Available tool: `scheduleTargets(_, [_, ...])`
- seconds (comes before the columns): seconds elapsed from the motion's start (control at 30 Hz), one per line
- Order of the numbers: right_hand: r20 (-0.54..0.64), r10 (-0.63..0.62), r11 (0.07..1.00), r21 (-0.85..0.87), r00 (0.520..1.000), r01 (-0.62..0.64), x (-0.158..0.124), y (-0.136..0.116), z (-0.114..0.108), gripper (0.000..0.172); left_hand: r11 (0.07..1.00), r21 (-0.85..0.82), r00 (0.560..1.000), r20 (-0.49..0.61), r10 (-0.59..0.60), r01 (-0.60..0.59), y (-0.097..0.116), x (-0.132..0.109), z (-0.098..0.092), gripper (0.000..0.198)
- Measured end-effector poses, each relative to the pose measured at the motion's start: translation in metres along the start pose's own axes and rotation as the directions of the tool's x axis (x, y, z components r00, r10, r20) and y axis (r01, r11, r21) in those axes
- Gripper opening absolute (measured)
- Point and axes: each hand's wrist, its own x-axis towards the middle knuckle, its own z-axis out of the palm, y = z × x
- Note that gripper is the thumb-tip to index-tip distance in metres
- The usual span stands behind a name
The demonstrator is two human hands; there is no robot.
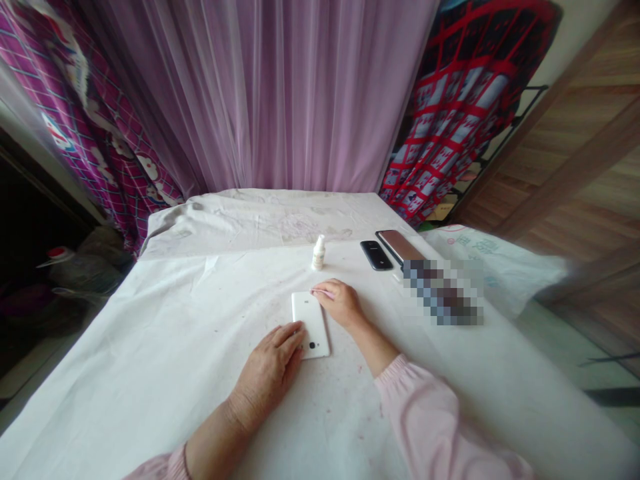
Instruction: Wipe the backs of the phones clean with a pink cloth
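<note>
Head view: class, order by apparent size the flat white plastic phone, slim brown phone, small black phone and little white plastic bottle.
1. Flat white plastic phone, nearest the camera.
2. Slim brown phone, partly hidden, so unsure.
3. Small black phone.
4. Little white plastic bottle.

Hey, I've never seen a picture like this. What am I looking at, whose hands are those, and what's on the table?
This is one picture from a camera worn on a person's head, looking forward and down, so both arms coming in from the bottom are that person's own. There is no machine, only bare hands. The table is covered with a white cloth. In the middle lies a white phone, back side up. The left hand lies flat with its fingers on the phone's near end. The right hand touches its far corner with fingers curled; whether they pinch anything is unclear. Farther back stands a small white bottle, with a black phone and a brown phone to its right. A purple curtain hangs behind.
</note>
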Motion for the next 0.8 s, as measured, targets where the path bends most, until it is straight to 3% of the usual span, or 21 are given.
scheduleTargets(0.37, [0.081, -0.025, 0.999, 0.029, 0.996, 0.023, -0.006, -0.009, -0.010, 0.007, 1.000, -0.013, 1.000, 0.018, 0.001, -0.001, -0.002, -0.002, 0.002, 0.031])
scheduleTargets(0.57, [0.190, -0.067, 0.992, 0.120, 0.980, 0.044, -0.008, -0.007, -0.014, 0.006, 1.000, -0.009, 1.000, 0.006, 0.012, -0.012, -0.002, -0.002, 0.002, 0.031])
scheduleTargets(0.8, [0.089, -0.079, 0.996, 0.052, 0.993, 0.074, -0.005, -0.002, -0.007, 0.007, 1.000, -0.006, 1.000, -0.007, 0.020, -0.020, -0.001, 0.000, 0.002, 0.030])
